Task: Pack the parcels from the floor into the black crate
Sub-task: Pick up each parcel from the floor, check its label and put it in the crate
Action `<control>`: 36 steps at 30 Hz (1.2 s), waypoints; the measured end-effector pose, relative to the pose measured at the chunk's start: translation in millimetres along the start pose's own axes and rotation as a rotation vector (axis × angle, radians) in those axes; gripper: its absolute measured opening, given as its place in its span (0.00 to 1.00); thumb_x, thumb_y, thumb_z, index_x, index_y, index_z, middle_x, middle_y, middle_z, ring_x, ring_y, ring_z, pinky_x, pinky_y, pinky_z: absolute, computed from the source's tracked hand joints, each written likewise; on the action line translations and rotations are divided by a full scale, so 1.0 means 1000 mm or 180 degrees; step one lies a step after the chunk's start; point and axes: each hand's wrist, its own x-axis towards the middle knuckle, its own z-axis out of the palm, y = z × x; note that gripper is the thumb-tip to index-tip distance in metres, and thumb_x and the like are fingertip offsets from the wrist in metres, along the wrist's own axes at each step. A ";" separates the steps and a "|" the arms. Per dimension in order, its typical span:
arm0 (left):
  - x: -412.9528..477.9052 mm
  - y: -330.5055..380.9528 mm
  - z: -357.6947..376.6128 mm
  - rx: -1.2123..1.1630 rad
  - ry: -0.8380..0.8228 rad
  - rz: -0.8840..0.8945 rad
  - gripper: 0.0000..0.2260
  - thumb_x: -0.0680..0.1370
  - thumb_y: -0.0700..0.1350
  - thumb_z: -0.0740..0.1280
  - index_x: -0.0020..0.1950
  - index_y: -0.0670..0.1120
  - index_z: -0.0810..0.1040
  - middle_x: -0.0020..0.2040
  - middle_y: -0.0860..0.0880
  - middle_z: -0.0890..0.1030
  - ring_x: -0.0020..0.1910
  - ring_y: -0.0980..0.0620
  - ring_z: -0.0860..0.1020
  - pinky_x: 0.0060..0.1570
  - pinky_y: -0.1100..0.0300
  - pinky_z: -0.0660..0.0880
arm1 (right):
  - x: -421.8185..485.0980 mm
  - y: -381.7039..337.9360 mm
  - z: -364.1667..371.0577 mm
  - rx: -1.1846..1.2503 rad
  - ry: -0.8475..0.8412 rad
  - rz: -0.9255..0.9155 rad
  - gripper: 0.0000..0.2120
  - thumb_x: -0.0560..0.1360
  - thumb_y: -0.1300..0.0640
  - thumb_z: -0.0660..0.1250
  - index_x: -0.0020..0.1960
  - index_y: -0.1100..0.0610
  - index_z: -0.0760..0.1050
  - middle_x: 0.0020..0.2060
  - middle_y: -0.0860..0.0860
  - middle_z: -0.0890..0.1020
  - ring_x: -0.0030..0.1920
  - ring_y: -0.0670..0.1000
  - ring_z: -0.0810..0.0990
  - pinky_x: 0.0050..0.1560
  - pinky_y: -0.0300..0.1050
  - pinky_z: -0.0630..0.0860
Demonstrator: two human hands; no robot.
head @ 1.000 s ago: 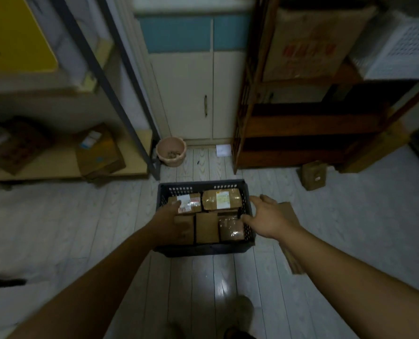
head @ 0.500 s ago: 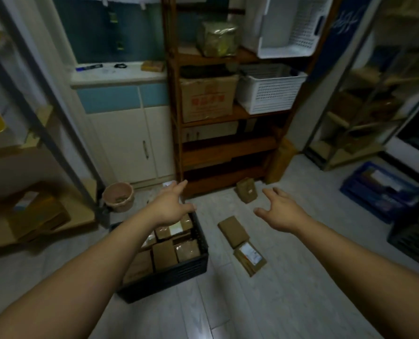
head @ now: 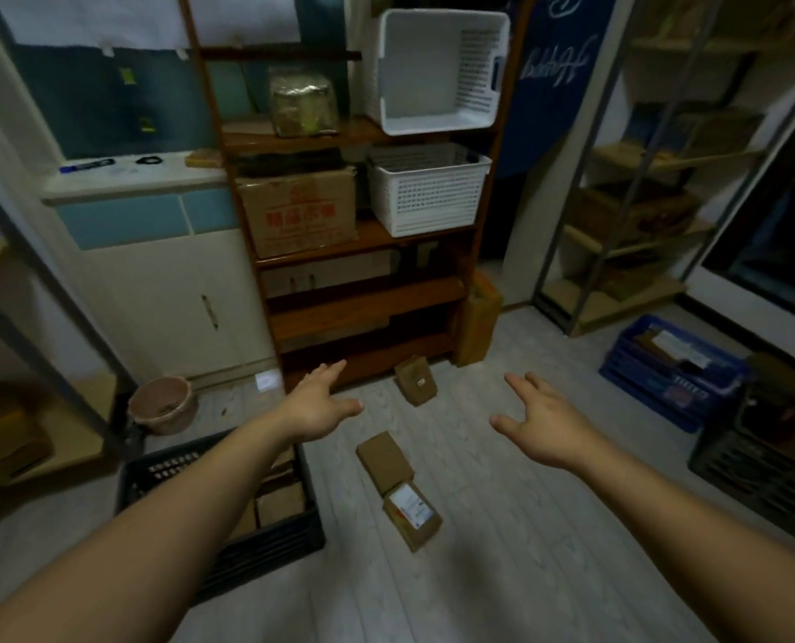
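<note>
Left hand (head: 314, 410) and right hand (head: 542, 424) hover empty, fingers spread. The black crate (head: 265, 554), partly filled, sits at eight o'clock. On the floor (head: 525, 549) at six, a plain parcel (head: 384, 461) touches a labelled parcel (head: 412, 512); a third parcel (head: 415, 380) sits at twelve.

Brown parcel (head: 384, 461), black crate (head: 265, 549), white perforated basket (head: 426, 197), blue crate (head: 655, 387); floor (head: 502, 549) perhaps pale grey.
</note>
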 end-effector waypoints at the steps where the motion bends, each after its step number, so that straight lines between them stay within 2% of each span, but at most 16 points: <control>1: 0.005 0.008 0.011 -0.0016 -0.0054 -0.0051 0.34 0.77 0.54 0.65 0.77 0.53 0.49 0.78 0.48 0.47 0.77 0.46 0.48 0.75 0.48 0.52 | 0.004 0.013 -0.002 0.0023 -0.0062 0.0001 0.37 0.76 0.38 0.60 0.78 0.49 0.49 0.77 0.53 0.51 0.76 0.55 0.54 0.73 0.49 0.56; 7: 0.038 0.012 0.047 -0.0171 -0.0313 -0.0366 0.36 0.76 0.54 0.66 0.78 0.51 0.50 0.78 0.48 0.52 0.76 0.46 0.56 0.74 0.50 0.56 | 0.045 0.049 0.018 0.0306 -0.0524 -0.0081 0.37 0.76 0.39 0.61 0.78 0.50 0.49 0.77 0.54 0.52 0.76 0.55 0.53 0.74 0.49 0.55; 13: 0.116 -0.001 0.064 -0.0369 -0.0387 -0.0709 0.33 0.78 0.52 0.64 0.77 0.52 0.51 0.77 0.45 0.56 0.74 0.44 0.59 0.73 0.50 0.58 | 0.112 0.057 0.044 0.0364 -0.0857 0.0044 0.37 0.76 0.39 0.61 0.78 0.50 0.49 0.77 0.54 0.52 0.76 0.55 0.53 0.74 0.51 0.55; 17: 0.167 -0.005 0.086 -0.0547 -0.0425 -0.0991 0.31 0.79 0.50 0.63 0.77 0.48 0.51 0.77 0.45 0.56 0.74 0.44 0.60 0.70 0.53 0.60 | 0.159 0.070 0.058 0.0361 -0.1056 0.0110 0.37 0.76 0.39 0.61 0.78 0.51 0.49 0.77 0.54 0.53 0.76 0.55 0.54 0.75 0.51 0.54; 20: 0.190 -0.014 0.101 -0.0745 -0.0444 -0.1310 0.31 0.79 0.49 0.63 0.77 0.46 0.51 0.75 0.41 0.62 0.71 0.42 0.65 0.68 0.53 0.63 | 0.194 0.076 0.073 0.0357 -0.1225 0.0038 0.37 0.76 0.40 0.61 0.78 0.52 0.50 0.77 0.54 0.55 0.75 0.54 0.55 0.74 0.48 0.54; 23: 0.201 -0.031 0.121 -0.0891 -0.0388 -0.1600 0.33 0.79 0.50 0.63 0.78 0.46 0.50 0.76 0.43 0.58 0.72 0.43 0.63 0.69 0.55 0.61 | 0.228 0.076 0.096 0.0375 -0.1495 -0.0119 0.35 0.77 0.43 0.61 0.77 0.53 0.51 0.75 0.54 0.58 0.74 0.54 0.59 0.71 0.45 0.56; 29: 0.227 -0.073 0.189 -0.1356 -0.0213 -0.2188 0.34 0.77 0.50 0.66 0.78 0.46 0.51 0.77 0.45 0.57 0.74 0.45 0.60 0.71 0.54 0.59 | 0.301 0.095 0.177 0.0123 -0.2123 -0.0519 0.35 0.78 0.43 0.60 0.78 0.53 0.49 0.76 0.54 0.56 0.74 0.55 0.58 0.73 0.49 0.59; 34: 0.262 -0.121 0.280 -0.1172 -0.0201 -0.2526 0.33 0.78 0.50 0.65 0.77 0.48 0.52 0.77 0.45 0.55 0.75 0.45 0.57 0.72 0.52 0.57 | 0.348 0.130 0.269 0.0058 -0.2301 -0.0468 0.34 0.78 0.45 0.62 0.77 0.53 0.50 0.75 0.54 0.60 0.72 0.56 0.63 0.70 0.51 0.64; 36: 0.289 -0.151 0.325 -0.1275 -0.0161 -0.2647 0.33 0.78 0.49 0.65 0.77 0.48 0.51 0.77 0.46 0.55 0.75 0.45 0.57 0.70 0.54 0.59 | 0.370 0.144 0.321 0.0101 -0.2304 -0.0419 0.34 0.77 0.46 0.63 0.77 0.52 0.51 0.74 0.54 0.61 0.72 0.56 0.64 0.67 0.50 0.65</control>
